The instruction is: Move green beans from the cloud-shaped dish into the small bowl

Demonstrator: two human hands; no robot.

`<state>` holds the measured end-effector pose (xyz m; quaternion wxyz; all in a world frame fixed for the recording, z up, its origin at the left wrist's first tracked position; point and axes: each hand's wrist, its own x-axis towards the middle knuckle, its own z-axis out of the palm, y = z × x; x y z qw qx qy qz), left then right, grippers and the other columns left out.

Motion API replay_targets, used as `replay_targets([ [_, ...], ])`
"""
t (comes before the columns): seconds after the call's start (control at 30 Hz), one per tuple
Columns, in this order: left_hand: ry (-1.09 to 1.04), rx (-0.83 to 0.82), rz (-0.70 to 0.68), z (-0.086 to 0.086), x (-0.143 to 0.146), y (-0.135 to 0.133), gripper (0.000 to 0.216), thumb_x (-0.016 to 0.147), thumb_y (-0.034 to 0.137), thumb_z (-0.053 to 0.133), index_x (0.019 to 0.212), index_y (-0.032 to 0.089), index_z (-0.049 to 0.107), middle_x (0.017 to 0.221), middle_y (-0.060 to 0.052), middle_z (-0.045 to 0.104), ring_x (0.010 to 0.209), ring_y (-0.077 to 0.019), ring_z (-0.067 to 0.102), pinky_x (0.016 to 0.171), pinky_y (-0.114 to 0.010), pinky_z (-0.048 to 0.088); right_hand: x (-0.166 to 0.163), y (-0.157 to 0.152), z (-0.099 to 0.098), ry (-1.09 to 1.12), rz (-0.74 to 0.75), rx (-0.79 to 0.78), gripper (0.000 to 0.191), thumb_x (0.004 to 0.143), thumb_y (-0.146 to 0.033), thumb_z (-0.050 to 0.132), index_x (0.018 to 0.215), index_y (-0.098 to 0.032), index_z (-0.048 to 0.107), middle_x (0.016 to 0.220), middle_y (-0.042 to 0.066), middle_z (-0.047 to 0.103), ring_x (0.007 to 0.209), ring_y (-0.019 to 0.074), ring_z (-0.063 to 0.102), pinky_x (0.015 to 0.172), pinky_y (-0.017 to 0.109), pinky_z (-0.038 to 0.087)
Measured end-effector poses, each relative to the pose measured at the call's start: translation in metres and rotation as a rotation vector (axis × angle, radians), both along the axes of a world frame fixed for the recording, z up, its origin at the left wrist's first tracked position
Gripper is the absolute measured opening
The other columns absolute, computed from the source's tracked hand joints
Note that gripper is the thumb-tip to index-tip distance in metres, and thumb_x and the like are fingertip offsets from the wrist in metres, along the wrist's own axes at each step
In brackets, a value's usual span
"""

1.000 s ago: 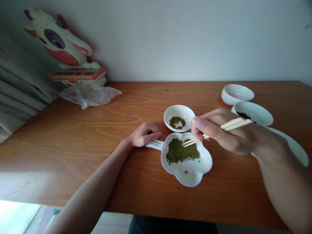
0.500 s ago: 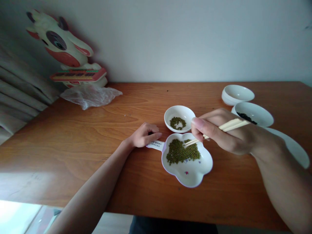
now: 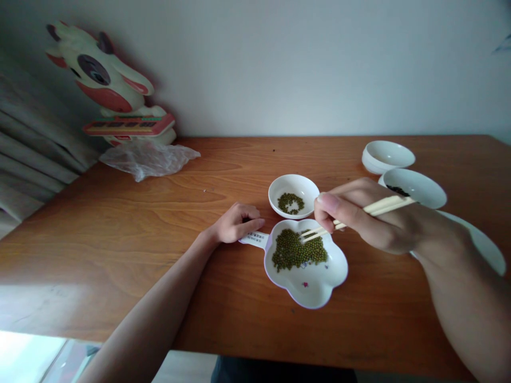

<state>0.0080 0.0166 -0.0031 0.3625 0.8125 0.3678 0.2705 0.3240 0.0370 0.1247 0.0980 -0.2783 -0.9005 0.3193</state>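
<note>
My right hand (image 3: 359,213) grips a pair of pale chopsticks (image 3: 383,206). Their tips are slightly apart among the green mung beans (image 3: 293,252) heaped in a white flower-shaped dish (image 3: 315,295). Curled fingers of my left hand (image 3: 237,222) close round the dish's short handle (image 3: 255,239), which carries a printed label. Just behind the dish stands a white bowl (image 3: 293,181) with a smaller ring of mung beans in its bottom. Part of the chopsticks is hidden by my right fingers.
To the right are a white bowl (image 3: 427,189) with dark bits inside, stacked-looking white bowls (image 3: 387,154) behind it, and a white plate (image 3: 479,239) partly covered by my wrist. A cow-shaped toy keyboard (image 3: 128,125) and a crumpled plastic bag (image 3: 149,159) sit at the back left.
The chopstick tips have spread a little and shifted slightly within the beans. My left hand stays on the handle, and the whole view has dropped slightly.
</note>
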Motion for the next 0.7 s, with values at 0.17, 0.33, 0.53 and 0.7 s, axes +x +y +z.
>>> replay_targets([
  [0.17,-0.005,-0.017,-0.005,0.002,0.0013,-0.0006,0.047,0.105,0.032,0.054,0.061,0.016,0.05,0.062,0.0,0.054,0.059,-0.0113,0.045,0.059,-0.028,0.034,-0.0021,-0.0009,0.0001,0.005,0.016,-0.012,0.058,0.113,-0.053,0.031,0.075,-0.021,0.062,0.066,0.0,0.06,0.06,0.015,0.051,0.06,0.034,0.034],
  [0.33,-0.001,-0.023,0.006,0.0014,0.0014,-0.0011,0.047,0.104,0.032,0.055,0.06,0.016,0.05,0.063,0.0,0.054,0.06,-0.0115,0.046,0.06,-0.028,0.034,-0.0034,-0.0005,-0.0019,0.027,0.028,-0.031,0.052,0.112,-0.049,0.037,0.075,-0.021,0.06,0.065,-0.001,0.058,0.059,0.0143,0.049,0.06,0.033,0.035],
  [0.53,0.004,-0.014,0.011,0.0028,0.0022,-0.001,0.047,0.104,0.032,0.055,0.059,0.016,0.051,0.062,0.0,0.055,0.059,-0.0116,0.046,0.059,-0.028,0.034,-0.0035,0.0001,-0.0036,0.045,0.022,-0.058,0.049,0.11,-0.05,0.042,0.075,-0.021,0.061,0.066,-0.001,0.061,0.059,0.0146,0.051,0.06,0.031,0.037],
  [0.7,0.004,-0.025,0.012,0.0022,0.0016,-0.0013,0.046,0.104,0.032,0.054,0.061,0.016,0.051,0.063,0.0,0.055,0.06,-0.0115,0.047,0.06,-0.028,0.036,-0.0043,-0.0004,-0.0022,0.037,0.026,-0.054,0.049,0.111,-0.047,0.041,0.074,-0.021,0.06,0.065,-0.001,0.059,0.059,0.0145,0.05,0.06,0.032,0.036],
])
